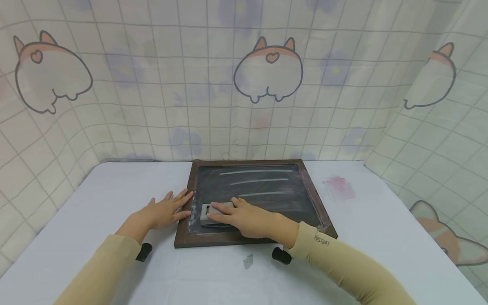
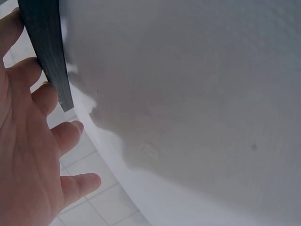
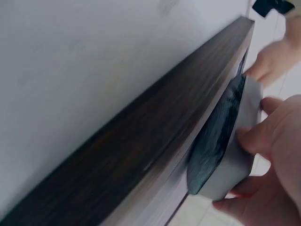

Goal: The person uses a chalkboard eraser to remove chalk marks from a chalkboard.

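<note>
The right hand [image 1: 249, 219] has its grip around a gray chalkboard eraser [image 3: 220, 136] at eight o'clock on the chalkboard [image 1: 209, 184]; the left hand [image 1: 161, 214], fingers spread wide, touches the wooden frame [image 1: 213, 239] at nine. Chalk strokes [image 1: 259, 181] run toward twelve o'clock.

Board frame [image 1: 213, 240] — matt wood

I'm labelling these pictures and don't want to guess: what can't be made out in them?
Head view: the patch of chalkboard under the eraser, hidden by it and the right hand.
Head view: the dark mark on the eraser, too small to tell.
Left wrist view: part of the left hand, cut off by the left edge.
Right wrist view: the rest of the brown frame, cut off by the bottom edge.
</note>
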